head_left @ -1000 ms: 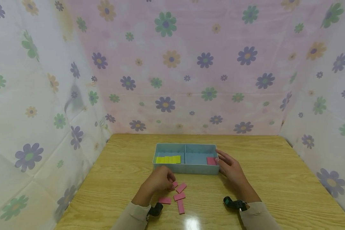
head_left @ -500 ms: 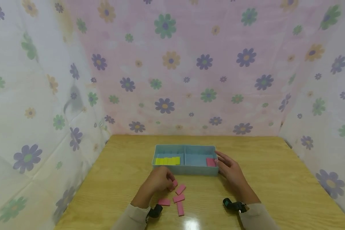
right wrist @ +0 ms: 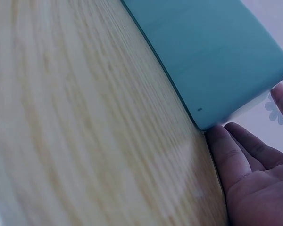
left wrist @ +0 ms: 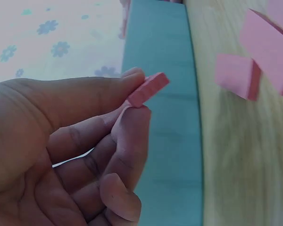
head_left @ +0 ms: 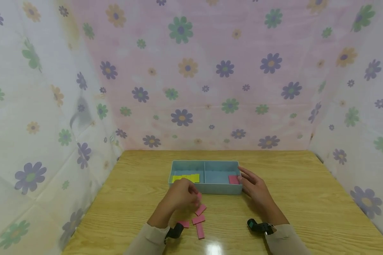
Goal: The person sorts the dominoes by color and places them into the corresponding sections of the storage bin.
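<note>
My left hand pinches a small flat pink block between thumb and index finger, raised in front of the light blue two-part box. Its other fingers curl loosely below. My right hand holds the box's right end, thumb at the rim and fingers along the outer side; in the right wrist view, fingers lie by the bottom corner. A pink block lies at the right of the right compartment. Yellow blocks stand in a row in the left one, partly behind my left hand.
Several pink blocks lie scattered on the wooden table before the box, one partly hidden by the left wrist camera. Flowered cloth surrounds the table at the back and both sides.
My left hand has lifted the pink block from the table and moved slightly right and toward the box. The right hand stays at the box's end.
</note>
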Action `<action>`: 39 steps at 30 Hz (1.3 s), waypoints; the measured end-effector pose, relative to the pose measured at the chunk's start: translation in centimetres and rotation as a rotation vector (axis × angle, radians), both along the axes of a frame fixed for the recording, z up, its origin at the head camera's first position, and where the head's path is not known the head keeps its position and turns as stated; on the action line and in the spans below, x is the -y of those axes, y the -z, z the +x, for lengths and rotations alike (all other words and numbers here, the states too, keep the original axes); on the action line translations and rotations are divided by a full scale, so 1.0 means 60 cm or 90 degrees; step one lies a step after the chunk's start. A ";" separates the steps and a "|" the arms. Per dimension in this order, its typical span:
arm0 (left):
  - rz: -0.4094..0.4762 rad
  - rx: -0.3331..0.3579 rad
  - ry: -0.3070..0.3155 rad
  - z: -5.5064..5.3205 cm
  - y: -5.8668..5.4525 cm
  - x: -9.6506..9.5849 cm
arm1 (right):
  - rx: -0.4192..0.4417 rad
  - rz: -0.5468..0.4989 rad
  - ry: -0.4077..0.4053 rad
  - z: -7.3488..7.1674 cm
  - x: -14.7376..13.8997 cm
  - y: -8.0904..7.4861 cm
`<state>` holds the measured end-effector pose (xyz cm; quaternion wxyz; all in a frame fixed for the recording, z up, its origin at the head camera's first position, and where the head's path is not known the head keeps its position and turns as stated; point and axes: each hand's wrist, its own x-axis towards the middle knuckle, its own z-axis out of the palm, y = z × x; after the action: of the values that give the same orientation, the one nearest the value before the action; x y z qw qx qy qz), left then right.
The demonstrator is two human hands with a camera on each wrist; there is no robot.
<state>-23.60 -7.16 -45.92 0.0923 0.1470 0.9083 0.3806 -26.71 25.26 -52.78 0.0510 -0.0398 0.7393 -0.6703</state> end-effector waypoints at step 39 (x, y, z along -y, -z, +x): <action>0.034 -0.032 0.010 -0.043 -0.112 -0.060 | -0.003 0.002 0.002 0.004 0.003 -0.002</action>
<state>-26.16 -3.57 -39.18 0.0685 0.1661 0.8986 0.4003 -26.47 25.07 -52.63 0.0482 -0.0403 0.7405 -0.6691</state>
